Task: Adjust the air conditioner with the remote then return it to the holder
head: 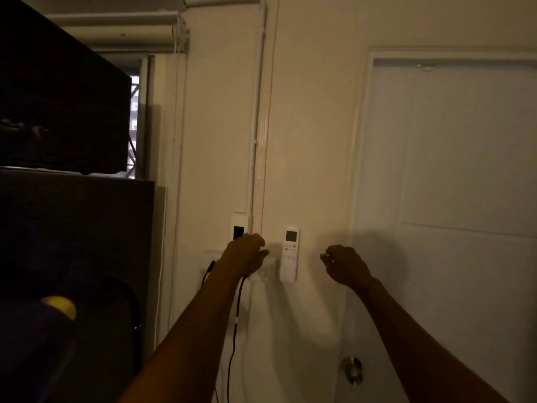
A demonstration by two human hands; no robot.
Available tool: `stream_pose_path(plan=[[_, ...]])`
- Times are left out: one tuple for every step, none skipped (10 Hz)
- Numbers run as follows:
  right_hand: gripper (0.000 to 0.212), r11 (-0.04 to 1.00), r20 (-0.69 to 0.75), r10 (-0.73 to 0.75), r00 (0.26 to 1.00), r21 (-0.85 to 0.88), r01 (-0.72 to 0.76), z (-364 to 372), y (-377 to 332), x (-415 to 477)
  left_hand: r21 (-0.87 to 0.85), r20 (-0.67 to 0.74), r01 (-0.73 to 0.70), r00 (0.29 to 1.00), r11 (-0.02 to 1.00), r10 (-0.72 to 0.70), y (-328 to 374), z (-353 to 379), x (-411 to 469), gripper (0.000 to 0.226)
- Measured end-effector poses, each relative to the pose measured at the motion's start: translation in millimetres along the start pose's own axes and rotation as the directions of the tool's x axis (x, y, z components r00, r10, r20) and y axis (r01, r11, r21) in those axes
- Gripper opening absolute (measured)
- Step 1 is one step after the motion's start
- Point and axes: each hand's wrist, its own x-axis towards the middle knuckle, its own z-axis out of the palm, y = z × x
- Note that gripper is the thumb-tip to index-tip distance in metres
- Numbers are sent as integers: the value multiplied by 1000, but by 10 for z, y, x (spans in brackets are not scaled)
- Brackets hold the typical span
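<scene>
A white remote (pixel 290 246) with a small screen and orange buttons stands upright in a white wall holder (pixel 288 273) on the cream wall. My left hand (pixel 246 254) is just left of the remote, fingers curled, apart from it. My right hand (pixel 344 264) hovers to the right of the remote with fingers loosely curled and nothing in it. Neither hand touches the remote. The air conditioner is not in view.
A white wall switch box (pixel 240 228) sits left of the remote. A dark red cable (pixel 236 321) hangs down below my left hand. A white door (pixel 453 199) with a metal knob (pixel 352 370) is on the right. Dark furniture (pixel 72 228) fills the left.
</scene>
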Motion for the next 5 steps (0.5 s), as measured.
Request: stream_pose_path(plan=[[41, 1000, -35, 21, 999, 2, -20, -254, -113, -169, 70, 1, -3, 1000, 998, 3, 114, -317, -196, 49], [46, 1000, -62, -29, 998, 1, 29, -474, -293, -357, 105, -22, 13, 1000, 994, -10, 143, -575, -378, 50], [54, 998, -81, -66, 995, -22, 64, -730, -483, -596, 141, -5, 27, 1000, 990, -27, 162, -791, -644, 47], [60, 998, -74, -62, 995, -6, 61, -905, -610, -826, 140, 42, 69, 996, 988, -75, 235, -954, -966, 49], [62, 994, -105, -33, 994, 101, 44, -1058, -773, -968, 159, 92, 80, 991, 984, -96, 316, -1177, -1236, 51]])
